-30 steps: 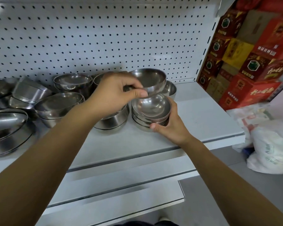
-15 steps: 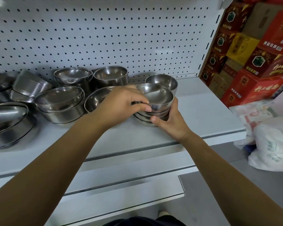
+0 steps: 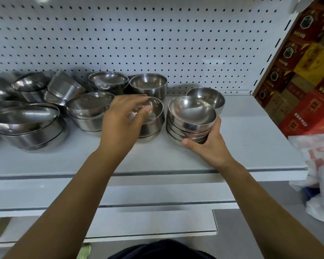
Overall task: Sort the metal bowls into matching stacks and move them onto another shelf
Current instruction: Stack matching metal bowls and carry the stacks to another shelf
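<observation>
The stack of small bowls (image 3: 191, 126) stands near the right end of the shelf (image 3: 251, 146), with a matching single bowl (image 3: 208, 96) just behind it. The right hand (image 3: 209, 146) steadies the stack, thumb at its base and fingers curled round the far side. The left hand (image 3: 123, 118) is over the rim of the deeper bowl (image 3: 153, 118) beside it; its fingers are bent, but blur hides whether they grip. Sorting looks midway. Next, I'd judge, only like-sized bowls should be lifted, keeping the pile square.

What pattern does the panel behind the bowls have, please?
The panel is white with a regular grid of small dark holes, clearest in the head view.
</observation>
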Demonstrator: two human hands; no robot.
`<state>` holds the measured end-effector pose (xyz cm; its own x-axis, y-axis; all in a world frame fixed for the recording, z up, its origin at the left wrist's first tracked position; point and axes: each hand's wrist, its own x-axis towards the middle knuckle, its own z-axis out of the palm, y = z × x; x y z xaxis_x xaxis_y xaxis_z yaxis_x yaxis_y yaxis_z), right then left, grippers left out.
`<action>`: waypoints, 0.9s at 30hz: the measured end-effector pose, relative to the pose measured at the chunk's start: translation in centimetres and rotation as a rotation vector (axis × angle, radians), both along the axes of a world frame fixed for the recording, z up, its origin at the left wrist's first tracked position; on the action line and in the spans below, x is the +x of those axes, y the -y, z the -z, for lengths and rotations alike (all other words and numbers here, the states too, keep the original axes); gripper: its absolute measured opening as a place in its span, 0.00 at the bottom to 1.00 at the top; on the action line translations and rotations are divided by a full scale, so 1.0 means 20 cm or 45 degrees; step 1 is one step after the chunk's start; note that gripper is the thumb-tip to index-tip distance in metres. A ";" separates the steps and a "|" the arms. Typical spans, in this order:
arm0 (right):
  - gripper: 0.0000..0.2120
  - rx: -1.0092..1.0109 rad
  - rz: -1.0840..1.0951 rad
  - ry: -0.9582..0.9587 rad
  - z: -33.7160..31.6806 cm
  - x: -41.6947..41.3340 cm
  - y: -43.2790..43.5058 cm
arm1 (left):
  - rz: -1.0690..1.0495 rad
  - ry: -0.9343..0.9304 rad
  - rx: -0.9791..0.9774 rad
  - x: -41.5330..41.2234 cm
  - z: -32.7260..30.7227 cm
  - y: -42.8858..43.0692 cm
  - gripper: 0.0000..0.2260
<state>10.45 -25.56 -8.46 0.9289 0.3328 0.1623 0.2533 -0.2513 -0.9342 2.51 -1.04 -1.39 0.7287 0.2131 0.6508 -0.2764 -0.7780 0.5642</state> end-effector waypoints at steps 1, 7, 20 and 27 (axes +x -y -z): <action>0.58 0.001 -0.002 -0.004 -0.01 0.00 0.00 | -0.115 -0.010 -0.026 -0.02 0.00 -0.04 0.12; 0.56 0.011 -0.017 -0.014 -0.01 0.01 0.01 | -0.440 -0.044 -0.028 -0.07 0.00 -0.24 0.12; 0.55 -0.005 -0.030 -0.015 -0.02 -0.01 0.01 | -0.553 -0.111 0.111 -0.10 0.00 -0.31 0.08; 0.54 0.009 -0.032 -0.009 -0.03 -0.02 0.01 | -0.526 -0.156 -0.053 -0.08 -0.03 -0.34 0.08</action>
